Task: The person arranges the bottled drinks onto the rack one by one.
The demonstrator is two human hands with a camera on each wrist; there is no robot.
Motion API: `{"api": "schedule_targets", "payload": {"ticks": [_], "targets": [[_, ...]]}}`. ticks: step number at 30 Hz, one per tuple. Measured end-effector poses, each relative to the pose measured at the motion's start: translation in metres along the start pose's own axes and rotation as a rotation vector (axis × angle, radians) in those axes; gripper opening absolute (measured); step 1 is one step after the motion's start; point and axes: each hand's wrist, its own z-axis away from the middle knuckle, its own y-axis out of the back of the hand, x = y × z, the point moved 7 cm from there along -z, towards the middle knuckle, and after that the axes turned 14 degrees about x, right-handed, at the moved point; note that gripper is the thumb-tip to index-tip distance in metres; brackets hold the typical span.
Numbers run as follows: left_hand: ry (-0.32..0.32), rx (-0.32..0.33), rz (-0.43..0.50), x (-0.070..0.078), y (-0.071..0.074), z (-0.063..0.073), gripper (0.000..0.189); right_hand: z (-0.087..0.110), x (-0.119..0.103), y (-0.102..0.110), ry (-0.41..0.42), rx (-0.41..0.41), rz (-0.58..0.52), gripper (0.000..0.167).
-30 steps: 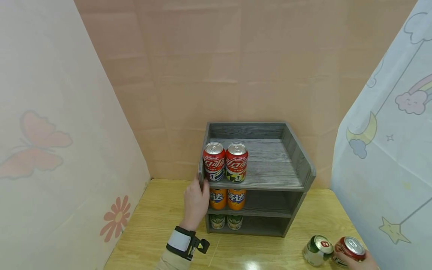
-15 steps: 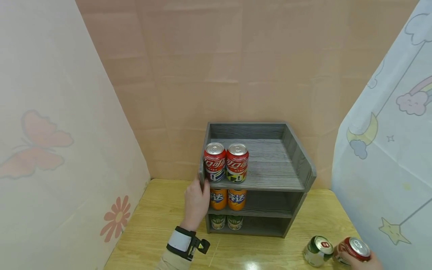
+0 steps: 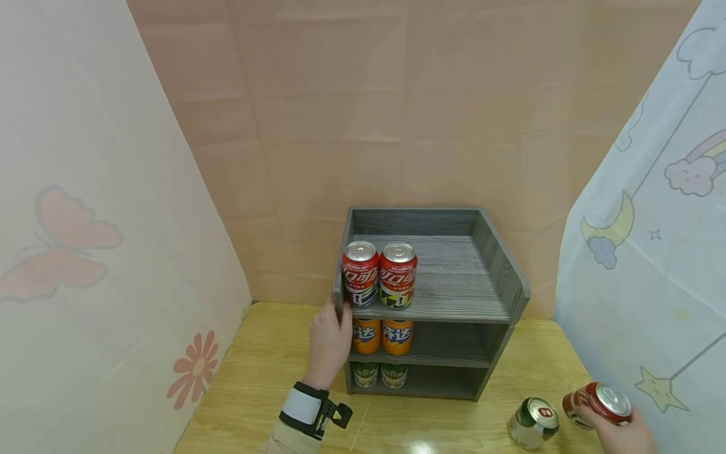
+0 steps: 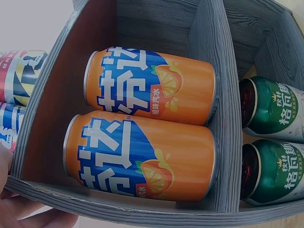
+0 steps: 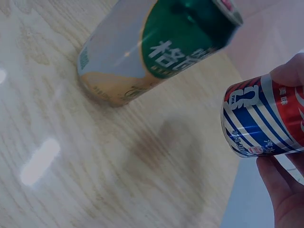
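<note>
In the head view my left hand (image 3: 329, 340) grips the left side panel of a grey wooden shelf (image 3: 454, 313). The left wrist view has its thumb and fingers (image 4: 45, 219) on either side of the panel's edge. At the far right, my right hand (image 3: 628, 435) holds a red cola can (image 3: 590, 403), tilted. In the right wrist view, the blue-and-white striped end of this cola can (image 5: 256, 123) hangs above the table, thumb and fingers round its body. A green-and-white drink can (image 3: 532, 425) stands on the table to its left.
Two red cola cans (image 3: 379, 277) stand on the shelf's top level, at its left. Below them are two orange soda cans (image 3: 381, 336), and two green cans (image 3: 380, 375) on the bottom level. A patterned curtain (image 3: 618, 302) borders the wooden table (image 3: 431, 422) on the right.
My right hand has raised the cola can from beside the green-and-white can, moving it slightly right and farther back while tilting it. The left hand has stayed on the shelf panel.
</note>
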Motion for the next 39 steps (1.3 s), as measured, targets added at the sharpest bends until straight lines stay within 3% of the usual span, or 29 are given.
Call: {"api": "schedule_targets", "payload": {"ticks": [8,22,39], "targets": [[0.002,0.0,-0.004,-0.001,-0.001,0.0,0.013,-0.003,-0.026,0.009,0.085,0.05,-0.024,0.098],[0.007,0.002,-0.02,-0.001,-0.001,0.0,0.013,0.0,-0.065,0.025,0.179,0.066,-0.066,0.089],[0.011,0.0,-0.015,-0.002,-0.001,0.0,0.011,0.019,-0.119,0.061,0.388,0.203,-0.158,0.073]]}}
